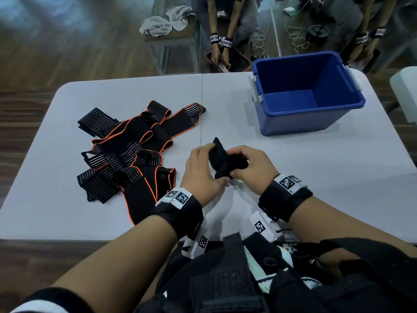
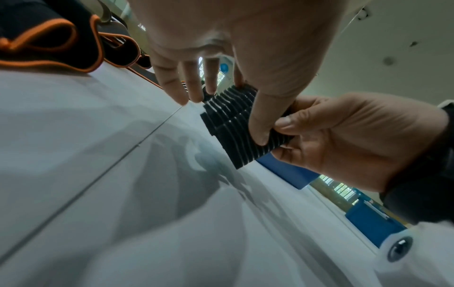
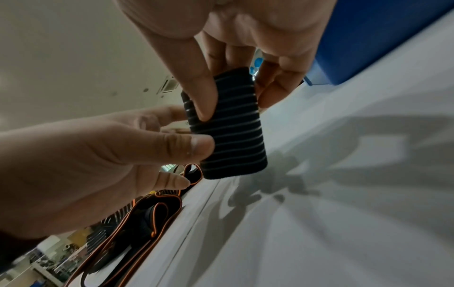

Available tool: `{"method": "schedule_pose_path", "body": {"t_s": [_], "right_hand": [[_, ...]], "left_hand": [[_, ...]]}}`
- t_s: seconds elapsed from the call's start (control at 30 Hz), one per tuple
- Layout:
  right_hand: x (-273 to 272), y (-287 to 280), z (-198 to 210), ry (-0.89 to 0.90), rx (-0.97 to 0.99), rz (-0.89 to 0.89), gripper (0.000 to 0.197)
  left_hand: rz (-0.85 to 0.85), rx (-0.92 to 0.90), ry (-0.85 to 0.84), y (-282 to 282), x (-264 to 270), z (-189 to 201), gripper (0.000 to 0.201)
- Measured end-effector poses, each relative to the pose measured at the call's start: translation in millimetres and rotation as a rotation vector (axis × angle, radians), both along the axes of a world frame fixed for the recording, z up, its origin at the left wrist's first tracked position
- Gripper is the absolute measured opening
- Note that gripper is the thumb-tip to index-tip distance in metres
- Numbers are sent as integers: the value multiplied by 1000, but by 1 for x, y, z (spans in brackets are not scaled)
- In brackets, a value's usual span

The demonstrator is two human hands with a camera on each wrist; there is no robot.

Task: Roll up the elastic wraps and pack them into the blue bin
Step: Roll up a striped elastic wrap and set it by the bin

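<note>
Both hands hold one rolled elastic wrap just above the surface, near the middle of its near edge. The left hand pinches the roll between thumb and fingers at one end; the right hand grips the other end with curled fingers and thumb. In the right wrist view the roll appears as a compact ribbed cylinder, with its long axis running roughly between the two hands. The blue bin stands open at the far right corner of the surface, beyond and to the right of the roll, and no wraps are visible inside it. The right hand is the nearer one to the bin, so a one-handed transfer by that hand appears the shorter path; the roll should stay pinched so it does not spring open. The unrolled wraps lie in a heap toward the left edge, closer to the left hand.
</note>
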State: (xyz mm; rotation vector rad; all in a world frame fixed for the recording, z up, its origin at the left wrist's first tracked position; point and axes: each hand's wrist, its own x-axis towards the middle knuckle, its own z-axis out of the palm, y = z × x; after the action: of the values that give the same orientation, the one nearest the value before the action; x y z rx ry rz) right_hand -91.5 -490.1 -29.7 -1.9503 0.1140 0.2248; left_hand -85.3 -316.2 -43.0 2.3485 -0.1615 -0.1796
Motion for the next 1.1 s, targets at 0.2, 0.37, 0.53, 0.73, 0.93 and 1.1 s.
{"method": "schedule_pose_path", "body": {"t_s": [0.2,0.37,0.53,0.73,0.93,1.1], "right_hand": [[-4,6,-3,-37,-37,6,54],[-12,7,-6,-17,42,-75,52],[-14,1,-13,139,83,-45,44],[-25,1,-34,322,-44,-157,47],[-24,-3,-40,279,-93,-251,35],[-19,-36,-34,242,-108,-442,19]], "left_hand": [[-80,-40,79,-1,-2,9,55],[-51,-116,207,6,-2,13,41],[-17,-237,450,17,-1,2,56],[77,-57,382,26,-5,-13,48],[155,-221,432,21,-5,-18,36],[137,-345,446,-25,16,-14,36]]}}
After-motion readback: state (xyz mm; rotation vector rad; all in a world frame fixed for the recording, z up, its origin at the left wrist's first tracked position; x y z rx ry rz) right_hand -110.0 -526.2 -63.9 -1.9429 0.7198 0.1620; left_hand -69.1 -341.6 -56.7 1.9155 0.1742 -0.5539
